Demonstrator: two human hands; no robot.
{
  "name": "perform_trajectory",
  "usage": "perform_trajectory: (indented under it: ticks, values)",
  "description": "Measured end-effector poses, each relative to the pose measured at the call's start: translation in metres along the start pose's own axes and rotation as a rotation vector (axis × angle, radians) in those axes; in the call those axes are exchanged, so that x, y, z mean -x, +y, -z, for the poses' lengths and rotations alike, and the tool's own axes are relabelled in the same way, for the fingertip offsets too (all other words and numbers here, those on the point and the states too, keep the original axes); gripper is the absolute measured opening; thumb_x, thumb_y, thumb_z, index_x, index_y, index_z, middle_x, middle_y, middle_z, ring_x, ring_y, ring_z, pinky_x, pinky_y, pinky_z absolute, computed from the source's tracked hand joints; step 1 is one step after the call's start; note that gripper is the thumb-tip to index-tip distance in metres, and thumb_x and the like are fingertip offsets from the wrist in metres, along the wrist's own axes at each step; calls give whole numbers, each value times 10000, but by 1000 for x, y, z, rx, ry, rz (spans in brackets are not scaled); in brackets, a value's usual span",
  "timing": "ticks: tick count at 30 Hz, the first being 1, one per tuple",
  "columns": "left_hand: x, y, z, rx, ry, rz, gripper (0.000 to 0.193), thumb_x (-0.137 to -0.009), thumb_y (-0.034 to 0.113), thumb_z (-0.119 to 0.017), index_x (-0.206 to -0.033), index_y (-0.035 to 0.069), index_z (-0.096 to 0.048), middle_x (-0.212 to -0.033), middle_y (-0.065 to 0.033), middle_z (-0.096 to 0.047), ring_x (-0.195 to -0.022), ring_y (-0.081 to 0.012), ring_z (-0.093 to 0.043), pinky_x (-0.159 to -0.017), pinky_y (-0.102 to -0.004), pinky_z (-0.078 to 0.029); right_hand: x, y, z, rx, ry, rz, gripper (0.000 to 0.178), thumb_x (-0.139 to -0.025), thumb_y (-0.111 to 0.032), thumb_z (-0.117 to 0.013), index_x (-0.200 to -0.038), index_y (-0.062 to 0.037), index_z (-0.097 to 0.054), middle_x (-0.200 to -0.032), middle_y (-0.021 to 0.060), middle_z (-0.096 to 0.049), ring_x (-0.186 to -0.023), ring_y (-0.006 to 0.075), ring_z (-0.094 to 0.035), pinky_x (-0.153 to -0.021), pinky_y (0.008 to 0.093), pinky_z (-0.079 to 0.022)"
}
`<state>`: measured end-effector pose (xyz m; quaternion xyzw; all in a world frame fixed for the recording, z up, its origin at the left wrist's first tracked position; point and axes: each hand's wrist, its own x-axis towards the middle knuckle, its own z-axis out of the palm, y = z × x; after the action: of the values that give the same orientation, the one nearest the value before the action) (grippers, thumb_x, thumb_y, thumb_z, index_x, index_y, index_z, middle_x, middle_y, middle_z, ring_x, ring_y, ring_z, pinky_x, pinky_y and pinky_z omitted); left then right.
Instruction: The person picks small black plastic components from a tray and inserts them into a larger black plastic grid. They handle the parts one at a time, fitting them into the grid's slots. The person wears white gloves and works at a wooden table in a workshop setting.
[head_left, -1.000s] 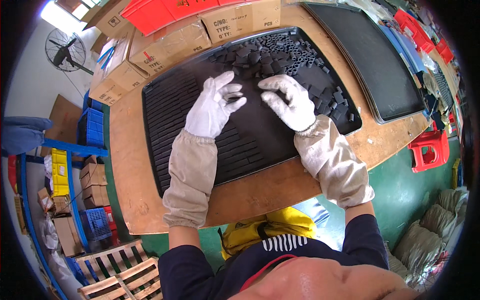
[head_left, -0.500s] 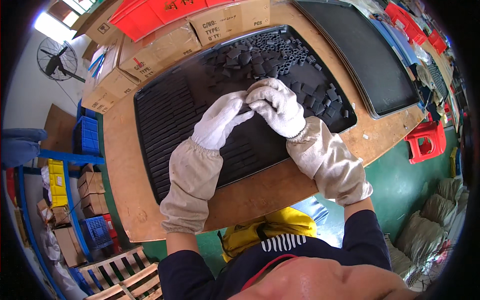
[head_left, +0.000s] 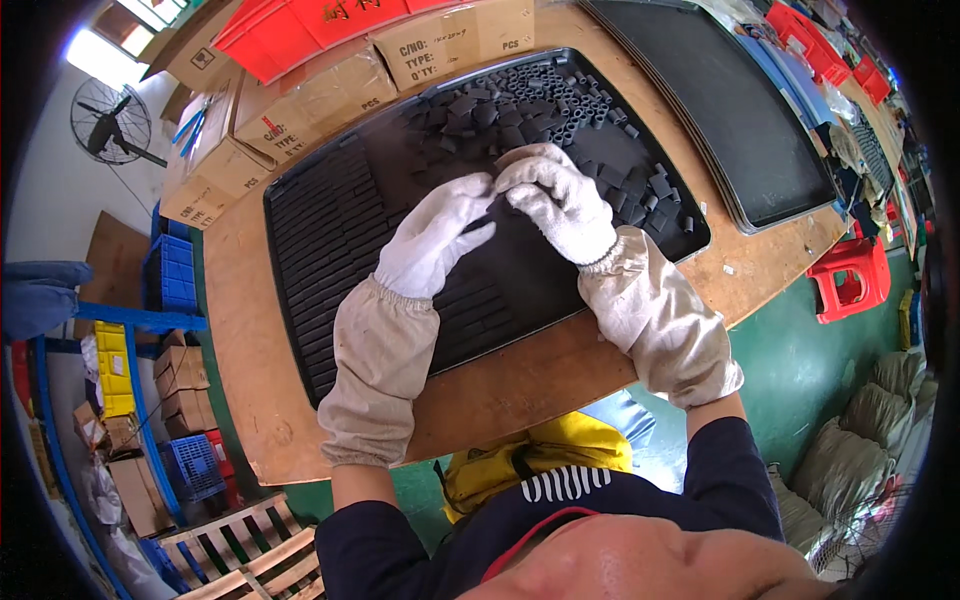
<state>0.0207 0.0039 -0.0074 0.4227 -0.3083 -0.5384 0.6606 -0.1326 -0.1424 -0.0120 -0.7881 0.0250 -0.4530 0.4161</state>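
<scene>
Flat black pieces (head_left: 460,118): heaped loose toward the far side of the black tray (head_left: 545,275), with a smaller cluster beyond the right hand; single outlines blur together.
Short black tubes (head_left: 570,100): massed at the tray's far right, many on end.
Dark strips (head_left: 320,225): rows across the tray's left part, some hidden behind the left sleeve (head_left: 380,355).
Left gloved hand (head_left: 430,230): thumb parted from bent fingers; whether they pinch anything, I cannot tell.
Right gloved hand (head_left: 565,210): fingers curled narrow, tips near the left's; any piece there is hidden.
Wooden table (head_left: 270,430): cardboard boxes (head_left: 455,45) behind, red crate (head_left: 310,35) cut off above, stacked trays (head_left: 740,120) rightward.
Room: green floor (head_left: 775,345), red stool (head_left: 870,285), fan (head_left: 108,125); corners lost to black.
</scene>
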Motion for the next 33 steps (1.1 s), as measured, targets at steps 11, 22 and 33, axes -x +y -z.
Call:
perform_trajectory:
  ticks: [11,22,33]
  values:
    - [7,7,-7,-260,11,109,343,-985,169,-608,-1283,3,-564,-1196,-88,-631,-1041,-179,-621,-893,-392,-549,-2,-10,3,-17,-128,15,212,-929,-253,-661,-1026,-70,-708,-1082,144,-665,-995,318,-655,-879,406,-529]
    - [3,6,-4,-210,142,48,340,-938,192,-691,-1205,-6,-619,-1127,-73,-663,-977,-149,-638,-829,-326,-565,0,57,73,1049,-145,-242,311,-851,-151,-677,-1154,-219,-672,-1024,105,-657,-1026,329,-618,-908,445,-491]
    - [3,6,-2,-257,137,62,311,-989,139,-605,-1272,14,-576,-1196,-85,-656,-988,-153,-635,-844,-335,-554,-4,57,72,1036,-229,-414,274,-872,-253,-692,-1139,-196,-677,-1071,114,-673,-1072,324,-615,-943,449,-478]
